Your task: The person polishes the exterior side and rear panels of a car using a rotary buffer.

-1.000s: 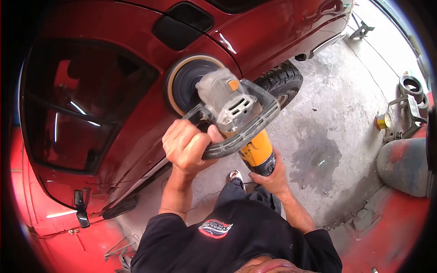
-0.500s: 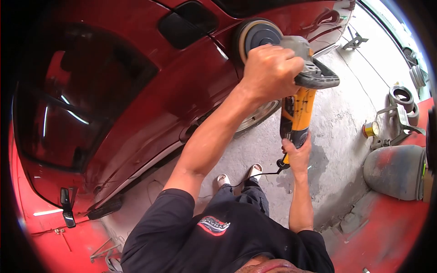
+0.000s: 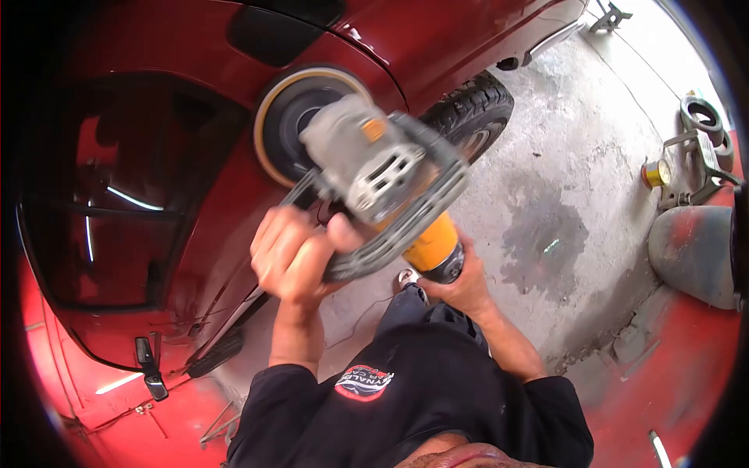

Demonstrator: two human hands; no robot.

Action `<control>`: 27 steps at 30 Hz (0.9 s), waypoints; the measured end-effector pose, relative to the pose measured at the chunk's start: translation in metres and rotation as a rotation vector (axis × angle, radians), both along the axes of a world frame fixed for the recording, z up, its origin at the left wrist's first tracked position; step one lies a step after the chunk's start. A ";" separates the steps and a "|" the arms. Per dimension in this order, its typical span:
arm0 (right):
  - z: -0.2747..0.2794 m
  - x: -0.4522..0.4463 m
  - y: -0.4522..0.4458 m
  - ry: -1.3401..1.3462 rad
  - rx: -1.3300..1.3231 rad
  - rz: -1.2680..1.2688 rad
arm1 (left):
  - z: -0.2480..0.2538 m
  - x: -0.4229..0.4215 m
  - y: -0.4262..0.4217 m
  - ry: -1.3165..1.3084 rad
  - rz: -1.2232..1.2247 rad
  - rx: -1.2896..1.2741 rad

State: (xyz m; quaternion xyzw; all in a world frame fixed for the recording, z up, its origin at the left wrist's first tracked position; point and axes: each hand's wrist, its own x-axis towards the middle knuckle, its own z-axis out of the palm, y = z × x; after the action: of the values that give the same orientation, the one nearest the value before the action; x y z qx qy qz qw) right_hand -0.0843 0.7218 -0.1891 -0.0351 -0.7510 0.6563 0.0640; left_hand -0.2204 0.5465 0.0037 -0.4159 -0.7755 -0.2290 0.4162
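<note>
A yellow-and-grey polisher (image 3: 382, 175) is held in front of my body at a slant. Its round pad (image 3: 281, 129) is at the side of a red car (image 3: 374, 35) and appears to touch the paint, just below a dark panel (image 3: 273, 35). Around the polisher's black loop handle my left hand (image 3: 289, 253) is closed. Farther back, my right hand (image 3: 464, 285) wraps the dark rear end of the yellow body. Motion blurs the polisher's head and handle a little.
A car wheel (image 3: 476, 113) stands right of the polisher. Along the right are a grey rounded part (image 3: 690, 253), a yellow can (image 3: 655, 173), tires (image 3: 701, 115) and a metal stand (image 3: 611, 17). The concrete floor (image 3: 546, 234) has a dark stain. A cord (image 3: 359, 320) lies near my feet.
The polisher has moved left along the car and closer to me, tilting over. Both hands moved with it, the left one down and leftward. More of the wheel now shows.
</note>
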 end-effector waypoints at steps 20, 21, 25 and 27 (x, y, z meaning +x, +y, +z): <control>-0.005 -0.035 0.064 -0.144 -0.147 -0.320 | -0.022 -0.082 0.108 0.093 -0.242 0.008; -0.007 -0.038 0.066 -0.133 -0.161 -0.342 | -0.021 -0.085 0.112 0.081 -0.275 0.029; -0.008 -0.030 0.056 -0.136 -0.070 -0.338 | -0.022 -0.076 0.101 0.057 -0.250 0.013; -0.018 -0.019 0.038 -0.166 -0.053 -0.292 | -0.020 -0.061 0.076 0.060 -0.222 0.010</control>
State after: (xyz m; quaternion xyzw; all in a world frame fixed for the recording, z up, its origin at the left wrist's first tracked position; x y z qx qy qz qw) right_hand -0.1032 0.7596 -0.2069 -0.1996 -0.7229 0.6546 0.0955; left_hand -0.2811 0.6228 -0.0159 -0.5037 -0.7109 -0.2649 0.4132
